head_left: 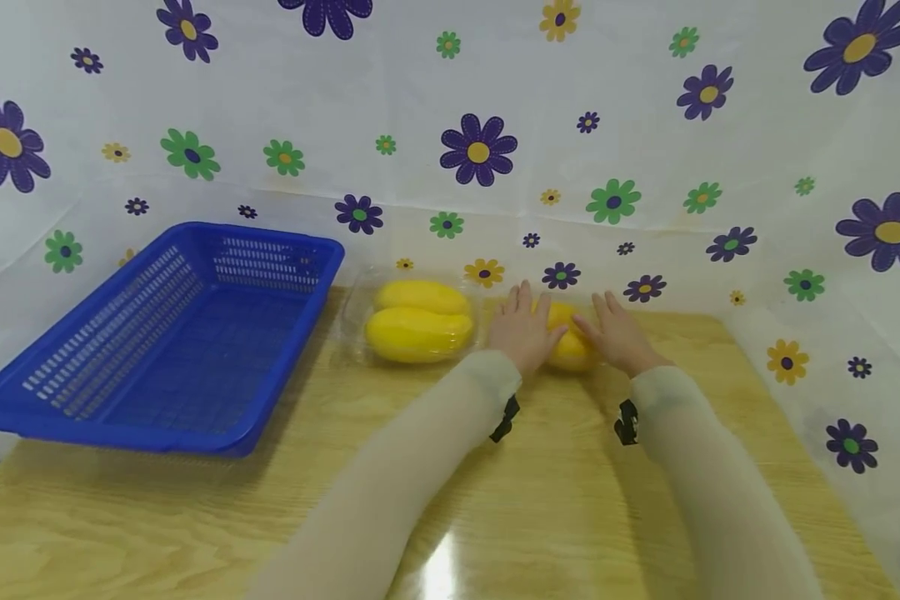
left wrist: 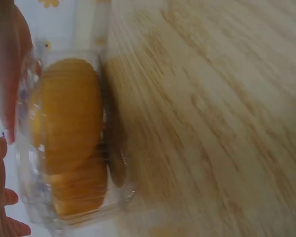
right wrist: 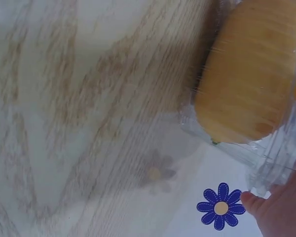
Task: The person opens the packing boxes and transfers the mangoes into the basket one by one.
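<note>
On the wooden table, a clear plastic box [left wrist: 116, 205] holds yellow oval fruits [head_left: 570, 354], lit more orange in the wrist views. My left hand [head_left: 521, 337] lies over the left side of this box, its fingers extended and spread. From the other side my right hand [head_left: 621, 337] touches the box's top, fingers stretched forward too. In the right wrist view the fruit [right wrist: 249, 74] shows through the clear wall, with part of the right hand [right wrist: 286, 205] at the box's edge. Just left of my left hand sits another clear box with two yellow fruits [head_left: 420, 335].
A blue plastic basket [head_left: 251, 429] with slotted sides stands on the left of the table [head_left: 555, 500]. Behind and to the right hangs a white cloth [head_left: 412, 92] printed with purple, green and yellow flowers, meeting the table's back edge.
</note>
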`<state>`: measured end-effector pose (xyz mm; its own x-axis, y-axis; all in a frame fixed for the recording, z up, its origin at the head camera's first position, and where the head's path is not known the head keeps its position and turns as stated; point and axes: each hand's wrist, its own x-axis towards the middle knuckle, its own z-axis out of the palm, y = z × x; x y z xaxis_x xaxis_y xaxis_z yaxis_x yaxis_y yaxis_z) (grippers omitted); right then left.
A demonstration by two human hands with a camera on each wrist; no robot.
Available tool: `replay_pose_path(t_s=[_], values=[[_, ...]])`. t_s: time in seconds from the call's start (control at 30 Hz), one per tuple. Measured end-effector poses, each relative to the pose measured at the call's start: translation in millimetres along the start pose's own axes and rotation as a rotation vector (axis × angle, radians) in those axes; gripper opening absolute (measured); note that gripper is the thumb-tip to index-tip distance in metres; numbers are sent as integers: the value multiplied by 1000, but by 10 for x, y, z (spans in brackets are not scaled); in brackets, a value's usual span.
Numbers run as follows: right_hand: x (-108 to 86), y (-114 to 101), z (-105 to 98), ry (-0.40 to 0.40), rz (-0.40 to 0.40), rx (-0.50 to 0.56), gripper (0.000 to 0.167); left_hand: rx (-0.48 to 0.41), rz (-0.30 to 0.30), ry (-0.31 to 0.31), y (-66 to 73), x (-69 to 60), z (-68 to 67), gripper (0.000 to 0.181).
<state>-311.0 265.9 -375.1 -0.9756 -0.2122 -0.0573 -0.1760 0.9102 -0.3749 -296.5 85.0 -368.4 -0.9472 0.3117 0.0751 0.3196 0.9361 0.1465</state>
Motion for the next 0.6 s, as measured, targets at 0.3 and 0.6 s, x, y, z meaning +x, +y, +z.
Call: replay_pose_path(t_s=[0.3,0.6], values=[[31,6,93,10,-2,36,79,-140,-34,-29,-110,247,303,65],[-30,29,100,11,14,14,77,-140,-8,-86,-69,207,258,69]])
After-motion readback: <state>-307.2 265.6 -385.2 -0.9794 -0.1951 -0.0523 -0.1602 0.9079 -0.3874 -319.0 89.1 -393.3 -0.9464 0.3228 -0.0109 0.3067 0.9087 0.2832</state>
